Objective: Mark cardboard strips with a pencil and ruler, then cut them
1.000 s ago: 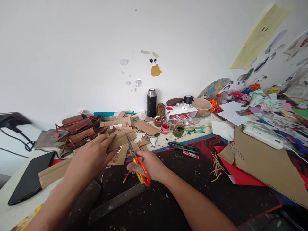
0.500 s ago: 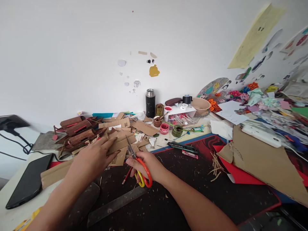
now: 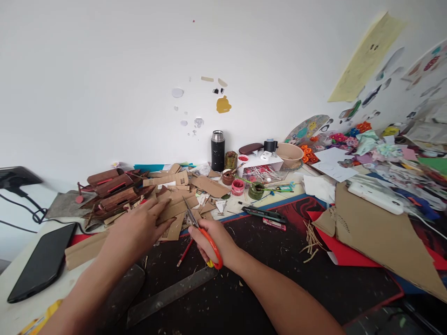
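Orange-and-yellow-handled scissors are gripped in my right hand, their blades pointing up and left over cardboard scraps. The two blades lie close together. My left hand reaches over the scraps to the left of the blades, fingers spread and pointing right. A strip of brown cardboard shows beside my left wrist; whether the hand grips it is hidden. Below the scissors a clear ruler lies on the dark mat, with a red pencil above it.
Brown cardboard models and a black phone are at left. A black flask, paint pots and a cutter sit at the middle. A large cardboard sheet lies on red paper at right.
The scissor handles have closed together in my right hand, and the yellow loop is now mostly hidden. The cardboard strip by my left wrist has shifted slightly right. The view moved a little.
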{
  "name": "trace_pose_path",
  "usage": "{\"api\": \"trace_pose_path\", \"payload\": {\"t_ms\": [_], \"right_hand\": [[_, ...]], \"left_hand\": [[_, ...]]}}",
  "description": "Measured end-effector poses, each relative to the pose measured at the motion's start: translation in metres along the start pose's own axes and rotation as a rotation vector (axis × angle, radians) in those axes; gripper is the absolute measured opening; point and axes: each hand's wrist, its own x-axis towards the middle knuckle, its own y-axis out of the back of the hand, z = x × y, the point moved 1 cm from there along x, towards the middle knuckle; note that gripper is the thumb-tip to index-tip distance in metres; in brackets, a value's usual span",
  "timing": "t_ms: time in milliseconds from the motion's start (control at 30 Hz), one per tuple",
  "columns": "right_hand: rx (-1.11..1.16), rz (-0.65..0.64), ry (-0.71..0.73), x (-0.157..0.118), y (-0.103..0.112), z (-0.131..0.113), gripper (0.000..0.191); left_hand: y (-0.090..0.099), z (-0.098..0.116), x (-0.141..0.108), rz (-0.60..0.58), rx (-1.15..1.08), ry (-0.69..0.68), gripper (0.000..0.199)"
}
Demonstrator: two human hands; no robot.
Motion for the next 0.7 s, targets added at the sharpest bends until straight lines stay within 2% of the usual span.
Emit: {"api": "trace_pose_path", "payload": {"t_ms": [167,367,500,700], "right_hand": [[-0.074,0.052,-0.019,0.004,-0.005,0.01,0.04],[0.064,-0.006,-0.049,0.007,-0.008,0.01,0.04],[0.061,-0.04,-0.051,0.006,-0.004,0.009,0.047],[0.069,-0.082,0.008,0.008,0.002,0.013,0.058]], "left_hand": [[0.002,0.005,-0.001,-0.009,0.029,0.006,0.058],[0.005,0.009,-0.001,-0.03,0.085,0.02,0.05],[0.007,0.011,-0.002,-0.043,0.099,0.024,0.049],[0.004,0.007,-0.004,0.007,0.057,0.018,0.049]]}}
